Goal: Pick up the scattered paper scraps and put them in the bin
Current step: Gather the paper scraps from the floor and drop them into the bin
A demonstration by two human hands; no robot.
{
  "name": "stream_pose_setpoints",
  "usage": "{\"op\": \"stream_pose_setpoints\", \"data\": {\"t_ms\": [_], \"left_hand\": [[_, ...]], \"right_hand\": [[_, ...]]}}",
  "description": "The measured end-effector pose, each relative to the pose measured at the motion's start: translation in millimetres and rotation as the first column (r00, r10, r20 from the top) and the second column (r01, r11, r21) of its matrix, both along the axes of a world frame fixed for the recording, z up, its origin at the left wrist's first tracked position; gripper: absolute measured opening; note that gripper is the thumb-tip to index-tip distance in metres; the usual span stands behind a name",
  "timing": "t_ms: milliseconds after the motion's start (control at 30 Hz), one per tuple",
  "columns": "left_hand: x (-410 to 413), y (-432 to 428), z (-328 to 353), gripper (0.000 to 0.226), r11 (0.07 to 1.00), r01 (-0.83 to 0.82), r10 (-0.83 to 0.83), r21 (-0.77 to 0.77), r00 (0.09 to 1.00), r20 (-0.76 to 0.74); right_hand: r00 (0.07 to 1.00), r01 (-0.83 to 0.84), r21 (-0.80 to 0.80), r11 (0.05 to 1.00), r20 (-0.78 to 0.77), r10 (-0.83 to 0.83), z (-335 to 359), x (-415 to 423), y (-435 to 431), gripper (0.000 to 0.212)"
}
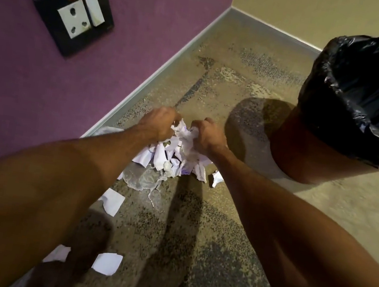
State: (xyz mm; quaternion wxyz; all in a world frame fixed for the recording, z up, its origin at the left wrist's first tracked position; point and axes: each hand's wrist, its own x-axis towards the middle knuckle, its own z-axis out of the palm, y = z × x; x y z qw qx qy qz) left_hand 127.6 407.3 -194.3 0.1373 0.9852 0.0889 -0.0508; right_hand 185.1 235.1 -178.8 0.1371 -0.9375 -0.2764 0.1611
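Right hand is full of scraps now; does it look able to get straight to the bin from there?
Probably yes. The bin stands just to the right of the right hand, its black-lined mouth open, with only bare floor between them. It would need to lift above the rim.

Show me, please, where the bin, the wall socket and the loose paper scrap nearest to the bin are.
bin (310, 160): head view, on its brown side wall below the black liner.
wall socket (73, 18): head view, on its white three-hole face.
loose paper scrap (217, 178): head view, on the middle of the white piece on the floor.
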Motion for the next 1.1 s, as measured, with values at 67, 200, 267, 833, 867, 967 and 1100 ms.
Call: {"op": "stream_pose_setpoints", "data": {"t_ms": [67, 200, 267, 833, 867, 967, 1100], "left_hand": [[-9, -2, 3, 0.022, 0.999, -0.032, 0.032, -0.016, 0.998, 0.045], [-21, -7, 23, 0.031, 0.996, -0.057, 0.059, -0.071, 0.998, 0.019], [-24, -6, 33, 0.025, 0.994, -0.058, 0.060, -0.095, 0.998, 0.011], [-21, -56, 219, 0.010, 0.980, -0.077, 0.104, -0.181, 0.984, 0.143], [-17, -64, 230, 0.010, 0.981, -0.067, 0.096, -0.182, 0.984, 0.153], [-2, -94, 265, 0.011, 0.983, -0.019, 0.057, -0.180, 0.976, 0.209], [28, -145, 311, 0.007, 0.983, 0.042, 0.010, -0.180, 0.961, 0.278]], "right_hand": [[0.999, 0.047, 0.065, 0.997, -0.025, -0.045, 4, 0, -6, 0.035], [0.983, 0.151, 0.172, 0.973, -0.130, -0.129, 22, 1, -23, 0.024], [0.975, 0.191, 0.210, 0.959, -0.153, -0.161, 30, 1, -27, 0.027], [0.966, 0.258, 0.471, 0.843, -0.098, -0.241, 214, 2, -113, 0.043], [0.967, 0.254, 0.469, 0.846, -0.091, -0.240, 227, 5, -123, 0.040], [0.969, 0.244, 0.461, 0.853, -0.080, -0.233, 270, 18, -156, 0.037], [0.963, 0.253, 0.504, 0.826, -0.050, -0.265, 324, 41, -211, 0.037]]}}
